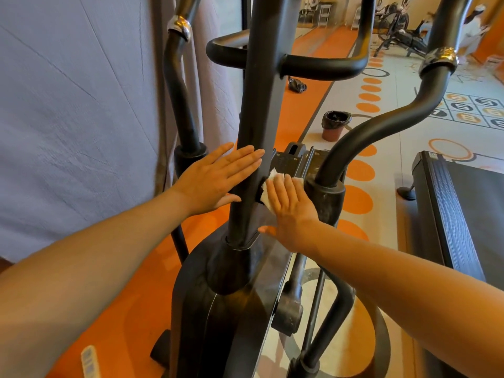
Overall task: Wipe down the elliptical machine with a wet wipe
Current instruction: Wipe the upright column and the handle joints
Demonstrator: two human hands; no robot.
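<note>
The black elliptical machine fills the middle of the head view, its central upright post (256, 105) rising from a rounded housing (218, 296). My left hand (215, 178) lies flat with straight fingers against the left side of the post. My right hand (289, 203) presses a white wet wipe (272, 175) with straight fingers against the right side of the post, low down near the pivot bracket. Most of the wipe is hidden under my fingers.
Curved moving handles stand left (180, 85) and right (381, 129) of the post, a fixed handlebar (321, 65) crosses behind it. A grey curtain (76, 105) hangs at left. A bin with a black liner (335, 124) stands on the floor beyond, a treadmill (452, 214) at right.
</note>
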